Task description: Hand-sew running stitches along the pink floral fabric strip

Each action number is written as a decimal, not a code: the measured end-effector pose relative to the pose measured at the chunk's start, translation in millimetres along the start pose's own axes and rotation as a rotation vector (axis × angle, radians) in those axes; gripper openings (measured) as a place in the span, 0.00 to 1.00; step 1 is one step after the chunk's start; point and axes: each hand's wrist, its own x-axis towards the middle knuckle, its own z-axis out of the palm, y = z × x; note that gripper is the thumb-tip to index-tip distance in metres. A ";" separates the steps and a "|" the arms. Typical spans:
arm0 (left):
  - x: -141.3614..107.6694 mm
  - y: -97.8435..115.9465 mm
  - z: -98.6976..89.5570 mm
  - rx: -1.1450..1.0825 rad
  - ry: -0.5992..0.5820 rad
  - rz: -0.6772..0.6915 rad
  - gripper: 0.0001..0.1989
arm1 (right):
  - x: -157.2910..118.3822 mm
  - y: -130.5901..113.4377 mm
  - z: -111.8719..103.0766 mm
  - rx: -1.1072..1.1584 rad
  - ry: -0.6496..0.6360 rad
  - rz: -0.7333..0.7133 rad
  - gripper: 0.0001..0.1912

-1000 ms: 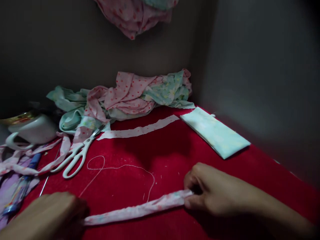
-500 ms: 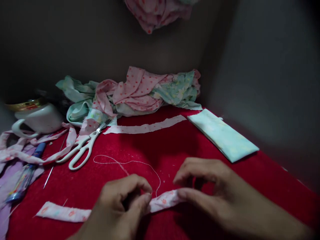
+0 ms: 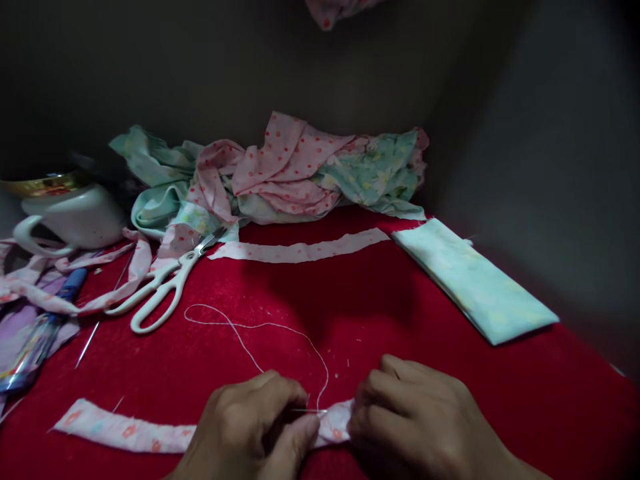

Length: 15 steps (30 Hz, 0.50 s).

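A narrow folded strip of pale pink fabric with orange flower prints lies across the front of the red cloth and runs under both hands. My left hand pinches its middle part between thumb and fingers. A thin needle shows at those fingertips, along the top of the strip. White thread rises from beside the needle and loops back over the cloth. My right hand is closed round the strip's right part, its fingertips hidden behind the knuckles.
White-handled scissors lie at the left, near a metal rod, a blue pen-like item and a white mug. Crumpled pink and green fabric is heaped behind a flat strip. Folded pale green cloth lies right.
My right hand's raised fingers have come down and closed on the strip. The needle now shows at my left fingertips. The view has shifted slightly.
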 end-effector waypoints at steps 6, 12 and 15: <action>5.1 9.8 -2.4 0.006 -0.209 -0.228 0.09 | 0.1 -4.3 2.1 -0.129 0.032 -0.105 0.20; 9.0 2.9 -3.6 -0.514 -0.145 -0.524 0.09 | -3.6 -6.5 -2.2 -0.131 -0.057 -0.116 0.20; 13.1 -5.0 -7.9 -0.687 0.026 -0.597 0.10 | -4.0 -6.6 -5.1 -0.101 -0.163 -0.080 0.17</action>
